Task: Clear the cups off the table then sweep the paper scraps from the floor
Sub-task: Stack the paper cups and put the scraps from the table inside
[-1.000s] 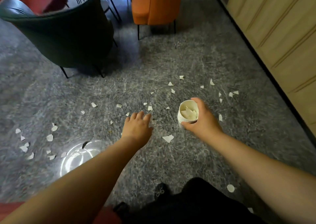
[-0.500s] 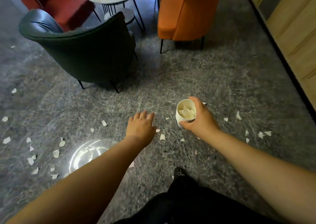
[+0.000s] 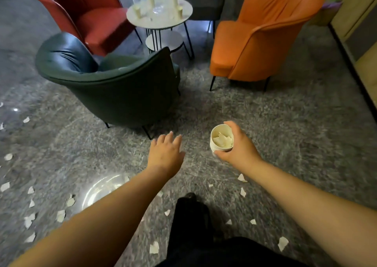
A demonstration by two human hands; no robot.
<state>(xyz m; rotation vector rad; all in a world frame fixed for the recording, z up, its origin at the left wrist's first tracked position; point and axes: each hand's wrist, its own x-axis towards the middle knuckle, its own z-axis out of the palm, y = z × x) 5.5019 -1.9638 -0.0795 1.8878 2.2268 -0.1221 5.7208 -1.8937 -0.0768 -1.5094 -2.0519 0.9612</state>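
Right hand (image 3: 237, 150): fingers curled round a white paper cup (image 3: 221, 138), thumb under near rim, cup upright and held above the grey floor (image 3: 295, 144), torn paper pieces (image 3: 222, 140) inside. Left hand (image 3: 165, 154): palm down, fingers straight and slightly spread, holding nothing (hovering over floor, no contact visible). Paper scraps (image 3: 61, 215) scattered lower left, plus some near the dark shoe (image 3: 189, 198). Further out: green armchair (image 3: 114, 87), orange chair (image 3: 259, 42), red chair (image 3: 85, 15). Round side table (image 3: 161, 22) between them, several cups (image 3: 138, 11) standing on top (blurred, count unclear).
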